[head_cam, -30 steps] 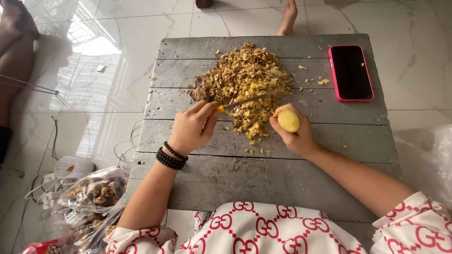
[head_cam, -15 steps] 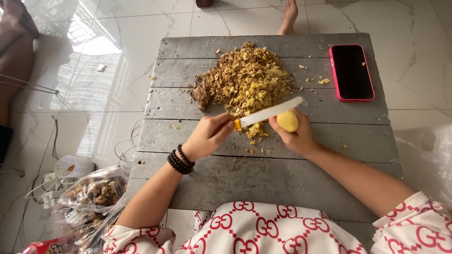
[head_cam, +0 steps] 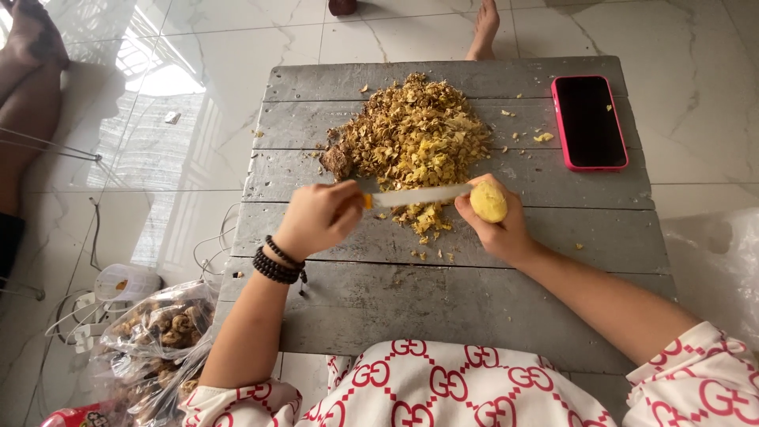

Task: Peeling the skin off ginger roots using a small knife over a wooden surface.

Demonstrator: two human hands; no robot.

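- Landmark: a heap of peelings (head_cam: 415, 134), brown and yellow, lies on the far middle of the grey plank desk (head_cam: 443, 308).
- Left hand (head_cam: 316, 217): clenched around the orange handle of a knife (head_cam: 419, 194), on the near left side of the heap of peelings. The wrist carries black bead bracelets (head_cam: 277, 261).
- Knife: the blade runs level, left to right, along the near edge of the heap of peelings. Its tip meets the peeled yellow root piece (head_cam: 489, 202).
- Right hand (head_cam: 498, 225): grasping the peeled yellow root piece, fingers wrapped beneath and behind it, just near and right of the heap of peelings.
- Peeled yellow root piece: held above the desk, not resting on it; its upper face is bare and smooth.
- A small scatter of yellow shavings (head_cam: 427, 221) lies under the blade, at the near foot of the heap of peelings.
- A dark smartphone in a pink case (head_cam: 589, 120) lies flat on the desk, well right of the heap of peelings, screen up.
- A clear plastic bag of unpeeled brown roots (head_cam: 158, 332) sits on the floor, well to the near left of the heap of peelings, off the desk edge.
- A bare foot (head_cam: 484, 28) of another person shows on the tiled floor beyond the heap of peelings, past the far edge of the desk.
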